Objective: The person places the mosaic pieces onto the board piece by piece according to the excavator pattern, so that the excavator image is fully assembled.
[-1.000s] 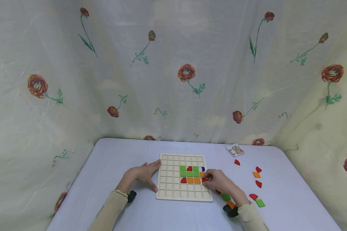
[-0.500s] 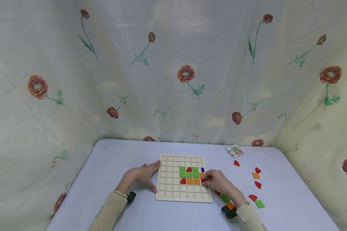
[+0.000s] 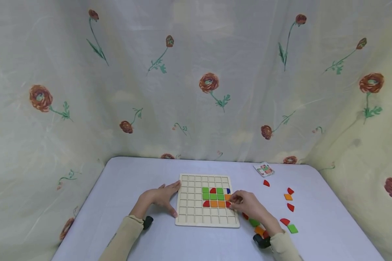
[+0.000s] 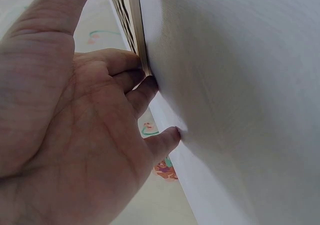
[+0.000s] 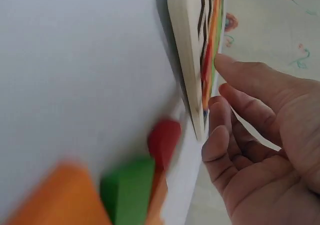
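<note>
A square wooden grid board (image 3: pixel 192 214) lies on the table. Green squares (image 3: pixel 205 196), orange squares (image 3: pixel 217 204), red quarter-circles and a dark blue piece (image 3: pixel 228 191) fill part of its right half. My left hand (image 3: pixel 164 198) is spread at the board's left edge, thumb and fingertips against it; the left wrist view shows those fingertips (image 4: pixel 148 84) at the side. My right hand (image 3: pixel 247 203) hovers at the right edge beside a red quarter-circle (image 3: pixel 228 204) in the grid. Seen from the right wrist, its thumb (image 5: pixel 245 75) and loosely bent fingers have nothing between them.
Loose pieces lie right of the board, among them a green square (image 3: pixel 292 228), an orange square (image 3: pixel 288 197) and several red quarter-circles (image 3: pixel 290 207). More pieces sit under the right forearm. A patterned card (image 3: pixel 264 169) lies at the back right, before a flowered curtain (image 3: pixel 196 119).
My right fingertips have drawn slightly right and off the red quarter-circle, which shows more fully in its cell. The left hand has stayed against the board.
</note>
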### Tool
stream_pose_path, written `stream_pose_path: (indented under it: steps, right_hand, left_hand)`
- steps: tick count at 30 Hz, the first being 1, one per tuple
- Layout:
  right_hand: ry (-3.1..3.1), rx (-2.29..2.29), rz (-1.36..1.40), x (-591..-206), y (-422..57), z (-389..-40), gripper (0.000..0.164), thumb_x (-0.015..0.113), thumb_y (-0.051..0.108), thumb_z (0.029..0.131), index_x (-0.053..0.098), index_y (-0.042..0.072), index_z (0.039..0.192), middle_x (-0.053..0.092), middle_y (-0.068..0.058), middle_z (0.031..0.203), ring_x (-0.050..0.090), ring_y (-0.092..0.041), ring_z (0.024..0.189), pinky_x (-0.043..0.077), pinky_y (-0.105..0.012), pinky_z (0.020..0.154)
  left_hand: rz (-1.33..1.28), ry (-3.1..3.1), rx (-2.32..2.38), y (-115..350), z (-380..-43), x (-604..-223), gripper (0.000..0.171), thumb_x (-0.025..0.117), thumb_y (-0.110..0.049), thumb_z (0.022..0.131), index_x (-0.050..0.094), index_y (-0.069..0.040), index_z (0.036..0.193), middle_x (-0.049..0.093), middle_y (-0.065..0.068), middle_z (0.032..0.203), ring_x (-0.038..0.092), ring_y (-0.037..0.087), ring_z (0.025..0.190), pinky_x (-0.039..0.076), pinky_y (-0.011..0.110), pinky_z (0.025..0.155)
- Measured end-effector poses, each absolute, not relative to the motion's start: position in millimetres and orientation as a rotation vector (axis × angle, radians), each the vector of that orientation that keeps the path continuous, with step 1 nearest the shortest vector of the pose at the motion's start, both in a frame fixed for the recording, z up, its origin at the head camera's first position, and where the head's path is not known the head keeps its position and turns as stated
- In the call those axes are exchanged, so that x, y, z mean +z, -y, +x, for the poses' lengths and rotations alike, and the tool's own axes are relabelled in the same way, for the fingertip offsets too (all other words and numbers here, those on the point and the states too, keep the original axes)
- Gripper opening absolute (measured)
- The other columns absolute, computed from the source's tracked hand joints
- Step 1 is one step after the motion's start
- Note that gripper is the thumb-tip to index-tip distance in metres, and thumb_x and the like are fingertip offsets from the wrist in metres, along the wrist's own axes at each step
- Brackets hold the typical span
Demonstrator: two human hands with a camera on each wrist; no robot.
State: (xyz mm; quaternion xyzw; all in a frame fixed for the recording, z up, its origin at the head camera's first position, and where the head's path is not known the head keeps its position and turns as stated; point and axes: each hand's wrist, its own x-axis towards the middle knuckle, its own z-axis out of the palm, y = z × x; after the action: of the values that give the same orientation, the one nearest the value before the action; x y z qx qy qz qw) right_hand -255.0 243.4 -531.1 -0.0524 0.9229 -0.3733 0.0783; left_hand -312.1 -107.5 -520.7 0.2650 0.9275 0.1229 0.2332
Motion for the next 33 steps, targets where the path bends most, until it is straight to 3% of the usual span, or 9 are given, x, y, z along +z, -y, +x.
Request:
stream_pose_path:
  steps: [6,13,24,33]
  right_hand:
    - [-2.779,-1.037,-0.045,-528,-269,-247,0.016,0.074,0.016,0.084,0.065,0.012,0.097,0.06,0.0,0.082,0.053,-0.015,0.075,0.049,-0.023,0.064]
    - [-2.746,-0.921,-0.008,-528,-294,-236,0.025,0.078,0.02,0.08,0.065,0.01,0.1,0.06,-0.001,0.085,0.051,-0.015,0.076,0.048,-0.023,0.065]
    - [-2.77,-0.932,-0.065,-536,-290,-232,0.032,0.082,0.03,0.076,0.066,0.015,0.099,0.056,0.0,0.087,0.049,-0.015,0.08,0.043,-0.022,0.064]
    - [-2.751,-0.938,-0.098,-534,-283,-235,0.015,0.075,0.013,0.083,0.067,0.013,0.097,0.058,0.0,0.083,0.051,-0.015,0.076,0.046,-0.022,0.063]
  left_hand:
    - [0.729,-2.546,0.344,108,-312,-520,0.124,0.081,-0.059,0.064,0.014,-0.008,0.155,0.007,0.004,0.164,0.011,0.02,0.151,0.012,0.049,0.122]
    - [0.738,-2.552,0.328,107,-313,-521,0.124,0.08,-0.06,0.064,0.013,-0.009,0.155,0.006,0.004,0.164,0.011,0.021,0.151,0.013,0.05,0.122]
    - [0.721,-2.552,0.32,108,-315,-523,0.125,0.08,-0.06,0.063,0.013,-0.01,0.156,0.006,0.003,0.164,0.01,0.019,0.151,0.012,0.049,0.122]
    - [0.727,-2.55,0.326,107,-313,-522,0.124,0.08,-0.06,0.064,0.014,-0.009,0.156,0.006,0.003,0.164,0.01,0.02,0.151,0.012,0.049,0.122]
